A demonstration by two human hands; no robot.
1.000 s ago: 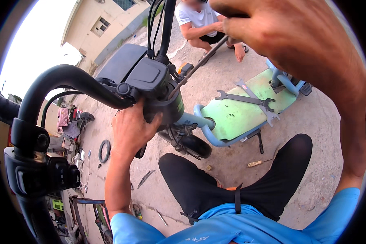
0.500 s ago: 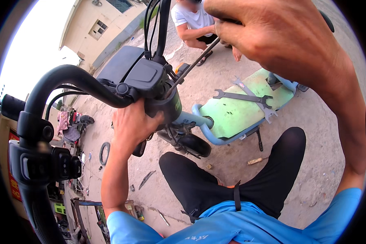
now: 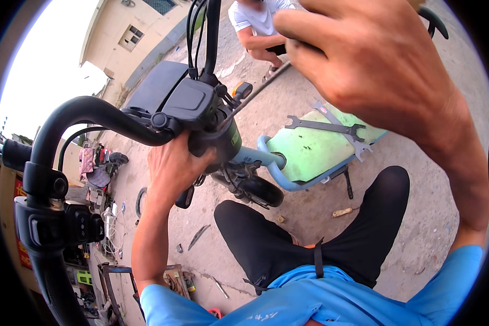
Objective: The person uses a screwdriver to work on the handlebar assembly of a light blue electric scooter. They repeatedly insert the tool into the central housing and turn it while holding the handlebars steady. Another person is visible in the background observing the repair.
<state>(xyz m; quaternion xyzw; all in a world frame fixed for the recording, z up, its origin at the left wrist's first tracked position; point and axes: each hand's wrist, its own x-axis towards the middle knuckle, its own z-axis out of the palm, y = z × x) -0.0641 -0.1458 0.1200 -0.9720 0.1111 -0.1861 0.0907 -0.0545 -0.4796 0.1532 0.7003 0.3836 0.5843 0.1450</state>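
Observation:
An electric bike's black steering column cover (image 3: 225,142) is in front of me, below the display housing (image 3: 189,102). My left hand (image 3: 174,165) is closed round the cover's near left side, with the thumb pressed against it. High at the upper right, my right hand (image 3: 358,54) is closed on a long screwdriver (image 3: 256,92). Its thin metal shaft slants down to the left, and the tip meets the top of the cover beside the display housing. Most of the screwdriver's handle is hidden by my fingers.
Two flat open-end spanners (image 3: 331,127) lie crossed on the bike's green footboard (image 3: 301,155). A wooden-handled tool (image 3: 342,212) lies on the concrete. A person in white (image 3: 261,24) squats beyond the bike. Black handlebars (image 3: 92,111) curve at left; cables and parts (image 3: 111,231) lie beyond.
The handlebars and the bike's front have turned slightly. My right hand has come a little lower and nearer with the screwdriver, whose tip stays at the cover. My left hand keeps its grip.

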